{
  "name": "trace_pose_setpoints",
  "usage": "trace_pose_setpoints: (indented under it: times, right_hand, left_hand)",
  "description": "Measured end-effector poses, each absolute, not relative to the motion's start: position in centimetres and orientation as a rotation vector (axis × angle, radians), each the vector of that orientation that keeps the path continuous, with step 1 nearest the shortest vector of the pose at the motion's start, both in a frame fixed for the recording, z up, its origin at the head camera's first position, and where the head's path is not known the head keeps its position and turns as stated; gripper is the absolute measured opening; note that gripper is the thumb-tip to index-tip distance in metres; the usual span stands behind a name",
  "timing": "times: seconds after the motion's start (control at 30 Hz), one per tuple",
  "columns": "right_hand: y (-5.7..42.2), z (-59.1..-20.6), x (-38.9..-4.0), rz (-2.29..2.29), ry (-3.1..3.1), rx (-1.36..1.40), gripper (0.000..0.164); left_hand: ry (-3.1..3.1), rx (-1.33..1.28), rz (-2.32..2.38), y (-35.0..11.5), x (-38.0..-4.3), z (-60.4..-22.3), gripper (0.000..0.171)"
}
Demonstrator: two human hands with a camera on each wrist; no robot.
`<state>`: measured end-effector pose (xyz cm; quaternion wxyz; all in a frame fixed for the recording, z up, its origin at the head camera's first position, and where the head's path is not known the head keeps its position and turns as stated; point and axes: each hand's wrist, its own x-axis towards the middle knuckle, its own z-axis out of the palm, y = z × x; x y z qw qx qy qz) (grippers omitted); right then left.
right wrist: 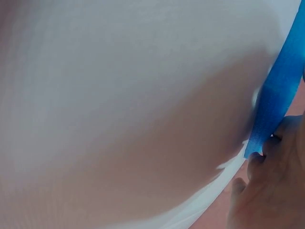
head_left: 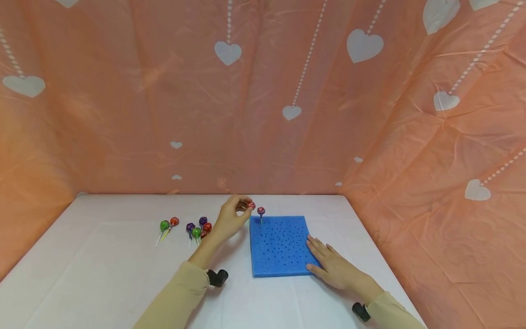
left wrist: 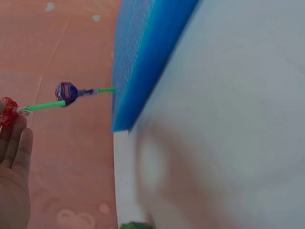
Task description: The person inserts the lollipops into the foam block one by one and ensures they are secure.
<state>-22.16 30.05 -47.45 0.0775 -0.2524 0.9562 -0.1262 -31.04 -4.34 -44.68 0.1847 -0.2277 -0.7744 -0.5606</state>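
My left hand (head_left: 227, 221) pinches a red-wrapped lollipop (head_left: 251, 205) by its candy head, above the back left corner of a blue foam block (head_left: 273, 268). In the left wrist view its green stick (left wrist: 45, 106) points toward the block. Just beside it, a purple-and-red lollipop (head_left: 261, 210) stands upright with its stick in the block near that corner. Many small dark holes dot the block's top. My right hand (head_left: 334, 266) rests with straight, spread fingers on the block's right edge, thumb near the front right corner.
Left of the block, a cluster of purple, green and red lollipops (head_left: 197, 232) lies on the white table (head_left: 102, 274), partly behind my left forearm. Farther left lie a green lollipop (head_left: 164, 225) and a red lollipop (head_left: 174, 221). An orange curtain (head_left: 263, 151) with white hearts borders the table.
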Motion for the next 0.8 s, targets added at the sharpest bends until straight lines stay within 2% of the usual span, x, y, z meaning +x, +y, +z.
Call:
trace_pose_setpoints:
  times: [0.17, 0.8]
  right_hand:
    - [30.1, -47.5, -22.1, -0.376, 2.859, -0.762, 0.079]
    - [30.0, -47.7, -22.2, -0.387, 2.870, -0.767, 0.079]
  left_hand:
    - [-2.176, -0.684, -1.569, -3.3, -31.5, -44.3, 0.026]
    - [-2.248, -0.729, -1.442, -1.4, -33.2, -44.8, 0.019]
